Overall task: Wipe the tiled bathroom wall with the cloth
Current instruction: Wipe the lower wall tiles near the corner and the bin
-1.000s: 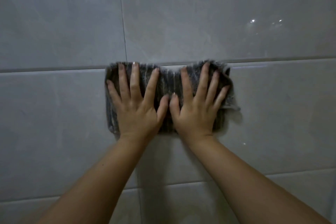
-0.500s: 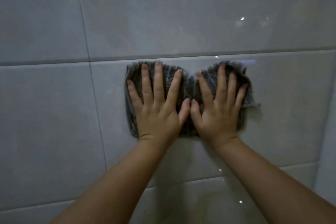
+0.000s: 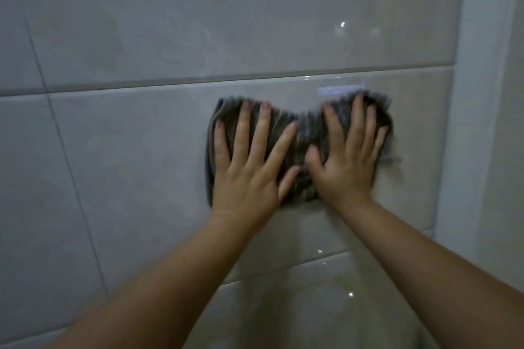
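Cloth (image 3: 304, 136), left hand (image 3: 246, 176), right hand (image 3: 344, 167): farther right on wall (image 3: 127, 150)

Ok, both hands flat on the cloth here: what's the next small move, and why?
Probably slide the cloth right, toward the corner trim. The left hand and right hand press it flat to the wall, fingers spread, and a strip of tile lies bare between its right edge and the trim.
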`<control>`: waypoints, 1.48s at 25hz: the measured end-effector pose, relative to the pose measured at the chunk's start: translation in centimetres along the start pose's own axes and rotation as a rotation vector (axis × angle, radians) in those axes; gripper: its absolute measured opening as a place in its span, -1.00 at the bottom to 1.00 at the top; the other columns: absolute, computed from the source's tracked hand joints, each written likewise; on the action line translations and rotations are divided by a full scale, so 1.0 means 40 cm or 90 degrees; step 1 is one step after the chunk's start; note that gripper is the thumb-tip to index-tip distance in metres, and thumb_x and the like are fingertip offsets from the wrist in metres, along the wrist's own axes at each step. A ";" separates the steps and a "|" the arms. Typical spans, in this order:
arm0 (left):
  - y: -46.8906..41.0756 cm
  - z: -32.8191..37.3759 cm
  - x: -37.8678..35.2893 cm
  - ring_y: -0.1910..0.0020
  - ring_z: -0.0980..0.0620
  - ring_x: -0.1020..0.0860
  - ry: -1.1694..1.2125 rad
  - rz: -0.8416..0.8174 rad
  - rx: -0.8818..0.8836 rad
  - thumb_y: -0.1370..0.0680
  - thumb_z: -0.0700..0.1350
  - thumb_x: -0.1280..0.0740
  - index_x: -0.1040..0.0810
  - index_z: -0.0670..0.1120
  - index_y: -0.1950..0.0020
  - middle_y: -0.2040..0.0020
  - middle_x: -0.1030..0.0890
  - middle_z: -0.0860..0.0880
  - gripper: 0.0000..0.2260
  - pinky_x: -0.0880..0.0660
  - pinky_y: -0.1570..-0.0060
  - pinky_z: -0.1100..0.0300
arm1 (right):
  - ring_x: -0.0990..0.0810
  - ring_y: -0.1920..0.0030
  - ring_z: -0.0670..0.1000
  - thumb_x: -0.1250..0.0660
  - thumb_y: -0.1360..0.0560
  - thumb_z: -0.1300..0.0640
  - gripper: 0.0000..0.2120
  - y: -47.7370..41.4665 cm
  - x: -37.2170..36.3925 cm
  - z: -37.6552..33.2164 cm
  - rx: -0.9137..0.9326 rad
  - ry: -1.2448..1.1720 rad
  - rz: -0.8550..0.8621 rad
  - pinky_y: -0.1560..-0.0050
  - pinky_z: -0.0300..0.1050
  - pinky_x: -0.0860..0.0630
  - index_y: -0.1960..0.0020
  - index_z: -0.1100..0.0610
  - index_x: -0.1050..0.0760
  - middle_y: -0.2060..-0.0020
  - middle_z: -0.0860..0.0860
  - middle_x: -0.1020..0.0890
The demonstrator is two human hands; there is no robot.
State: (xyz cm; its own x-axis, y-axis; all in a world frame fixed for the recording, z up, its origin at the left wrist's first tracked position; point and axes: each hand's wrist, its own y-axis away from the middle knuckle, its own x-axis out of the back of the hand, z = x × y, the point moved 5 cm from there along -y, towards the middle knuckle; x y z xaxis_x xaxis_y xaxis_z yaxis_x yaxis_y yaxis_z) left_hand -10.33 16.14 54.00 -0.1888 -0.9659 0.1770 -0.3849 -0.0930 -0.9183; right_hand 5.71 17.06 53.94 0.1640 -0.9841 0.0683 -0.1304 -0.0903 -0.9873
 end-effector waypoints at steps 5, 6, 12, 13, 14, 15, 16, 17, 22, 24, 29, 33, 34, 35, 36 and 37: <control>-0.160 0.159 -0.057 -0.57 -0.25 0.00 0.028 0.027 0.046 -0.60 0.25 -0.08 -0.15 0.04 -0.60 -0.60 -0.10 -0.21 -0.40 0.19 -0.47 -0.31 | -0.04 -0.54 0.26 -0.07 -0.54 -0.16 -0.41 -0.102 0.014 0.191 -0.022 0.022 0.002 -0.47 0.33 0.07 -0.54 -0.03 -0.12 -0.54 0.21 -0.12; -0.156 0.193 -0.069 -0.56 -0.24 0.01 0.034 0.027 0.045 -0.60 0.25 -0.09 -0.14 0.04 -0.60 -0.60 -0.10 -0.21 -0.40 0.22 -0.46 -0.30 | -0.04 -0.54 0.26 -0.07 -0.55 -0.16 -0.42 -0.085 0.016 0.226 -0.029 0.024 0.008 -0.47 0.33 0.07 -0.53 -0.03 -0.11 -0.54 0.22 -0.12; -0.023 0.356 -0.120 -0.56 -0.21 0.00 0.074 0.013 0.001 -0.61 0.22 -0.14 -0.16 0.03 -0.60 -0.59 -0.14 -0.19 -0.40 0.25 -0.47 -0.28 | -0.04 -0.52 0.28 0.03 -0.60 -0.18 -0.42 0.118 0.012 0.356 -0.075 0.016 0.010 -0.49 0.30 0.02 -0.53 0.08 -0.11 -0.52 0.29 -0.13; 0.001 0.370 -0.125 -0.55 -0.21 -0.01 0.077 0.008 -0.003 -0.62 0.22 -0.13 -0.16 0.03 -0.60 -0.59 -0.15 -0.19 -0.41 0.26 -0.47 -0.28 | -0.05 -0.52 0.28 0.06 -0.61 -0.19 -0.42 0.143 0.011 0.363 -0.073 0.012 0.008 -0.50 0.29 0.01 -0.53 0.11 -0.12 -0.51 0.30 -0.13; 0.023 0.379 -0.130 -0.55 -0.21 -0.01 0.082 0.003 -0.003 -0.63 0.21 -0.12 -0.17 0.03 -0.60 -0.59 -0.15 -0.19 -0.43 0.26 -0.47 -0.27 | -0.05 -0.52 0.28 0.08 -0.61 -0.19 -0.41 0.166 0.010 0.368 -0.073 0.010 0.009 -0.50 0.28 0.00 -0.52 0.13 -0.12 -0.51 0.31 -0.13; 0.045 0.388 -0.133 -0.55 -0.21 -0.02 0.087 -0.001 -0.005 -0.63 0.21 -0.12 -0.18 0.03 -0.60 -0.59 -0.15 -0.18 -0.44 0.26 -0.47 -0.27 | -0.06 -0.52 0.28 0.08 -0.62 -0.18 -0.41 0.189 0.008 0.373 -0.074 0.011 0.011 -0.50 0.28 -0.01 -0.52 0.14 -0.13 -0.50 0.31 -0.14; 0.070 0.398 -0.136 -0.55 -0.20 -0.03 0.091 -0.005 -0.007 -0.64 0.20 -0.12 -0.19 0.03 -0.59 -0.59 -0.14 -0.18 -0.45 0.26 -0.48 -0.26 | -0.06 -0.52 0.28 0.08 -0.62 -0.18 -0.41 0.215 0.006 0.378 -0.079 0.010 0.009 -0.50 0.27 -0.01 -0.52 0.15 -0.13 -0.50 0.32 -0.14; 0.097 0.409 -0.139 -0.56 -0.20 -0.03 0.097 -0.008 -0.012 -0.64 0.19 -0.12 -0.20 0.02 -0.59 -0.58 -0.12 -0.17 -0.46 0.27 -0.48 -0.25 | -0.06 -0.52 0.28 0.08 -0.62 -0.17 -0.42 0.243 0.004 0.384 -0.086 0.008 0.005 -0.50 0.28 -0.01 -0.52 0.15 -0.13 -0.50 0.32 -0.15; 0.243 0.452 -0.156 -0.57 -0.17 0.04 0.114 -0.033 -0.022 -0.65 0.16 -0.13 -0.20 0.01 -0.59 -0.58 -0.05 -0.13 -0.47 0.26 -0.50 -0.23 | -0.03 -0.52 0.28 0.10 -0.64 -0.14 -0.45 0.394 -0.007 0.397 -0.126 -0.011 -0.027 -0.48 0.33 -0.01 -0.52 0.15 -0.09 -0.50 0.33 -0.12; 0.297 0.467 -0.161 -0.57 -0.16 0.03 0.120 -0.048 -0.026 -0.65 0.16 -0.14 -0.19 0.02 -0.59 -0.59 -0.04 -0.11 -0.47 0.26 -0.50 -0.23 | -0.02 -0.52 0.29 0.10 -0.64 -0.13 -0.46 0.459 -0.012 0.401 -0.148 -0.006 -0.044 -0.48 0.34 0.01 -0.52 0.14 -0.08 -0.50 0.33 -0.11; 0.465 0.504 -0.180 -0.60 -0.12 0.14 0.131 -0.123 -0.055 -0.61 0.15 -0.22 -0.19 0.05 -0.59 -0.62 -0.03 -0.12 -0.43 0.28 -0.50 -0.20 | 0.05 -0.54 0.25 0.11 -0.64 -0.12 -0.47 0.647 -0.016 0.396 -0.226 -0.013 -0.100 -0.43 0.43 -0.01 -0.54 0.07 0.01 -0.52 0.24 -0.04; 0.511 0.506 -0.165 -0.59 -0.09 0.04 0.151 -0.167 -0.055 -0.56 0.06 -0.31 -0.25 0.06 -0.57 -0.61 -0.06 -0.11 -0.42 0.27 -0.51 -0.15 | 0.08 -0.55 0.24 -0.03 -0.60 -0.02 -0.44 0.694 -0.001 0.369 -0.283 -0.064 -0.132 -0.45 0.41 0.03 -0.55 0.09 -0.04 -0.55 0.23 0.00; 0.499 0.500 -0.155 -0.58 -0.09 0.02 0.167 -0.164 -0.046 -0.56 0.02 -0.30 -0.26 0.05 -0.56 -0.61 -0.07 -0.09 -0.43 0.26 -0.52 -0.13 | 0.09 -0.56 0.22 -0.05 -0.56 0.01 -0.42 0.674 0.001 0.363 -0.329 -0.092 -0.124 -0.47 0.38 0.06 -0.56 0.07 -0.06 -0.55 0.20 0.01; 0.482 0.492 -0.144 -0.58 -0.08 0.00 0.183 -0.156 -0.033 -0.56 -0.02 -0.30 -0.26 0.05 -0.56 -0.61 -0.07 -0.08 -0.43 0.24 -0.52 -0.11 | 0.11 -0.56 0.19 -0.03 -0.55 0.01 -0.41 0.644 0.003 0.357 -0.384 -0.120 -0.109 -0.49 0.35 0.08 -0.56 0.03 -0.06 -0.56 0.16 0.02; 0.458 0.482 -0.134 -0.58 -0.09 -0.01 0.192 -0.145 -0.022 -0.56 -0.07 -0.29 -0.26 0.03 -0.57 -0.60 -0.09 -0.08 -0.43 0.23 -0.53 -0.09 | 0.12 -0.57 0.14 0.00 -0.55 -0.02 -0.43 0.610 0.005 0.352 -0.438 -0.145 -0.091 -0.51 0.30 0.10 -0.55 -0.01 -0.03 -0.57 0.11 0.02; 0.432 0.469 -0.126 -0.58 -0.10 -0.03 0.194 -0.132 -0.014 -0.56 -0.11 -0.27 -0.24 0.02 -0.57 -0.60 -0.10 -0.09 -0.43 0.21 -0.54 -0.09 | 0.12 -0.57 0.10 0.04 -0.57 -0.06 -0.44 0.575 0.006 0.346 -0.480 -0.163 -0.070 -0.52 0.24 0.12 -0.55 -0.03 0.01 -0.58 0.07 0.02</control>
State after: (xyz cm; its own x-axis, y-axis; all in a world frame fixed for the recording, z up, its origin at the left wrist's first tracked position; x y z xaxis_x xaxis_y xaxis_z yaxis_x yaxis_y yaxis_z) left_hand 0.93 14.87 30.61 -0.3647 -0.8104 0.4585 -0.4617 -0.2702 -0.8449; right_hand 16.29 16.88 29.28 0.4216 -0.9061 0.0349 -0.7108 -0.3541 -0.6077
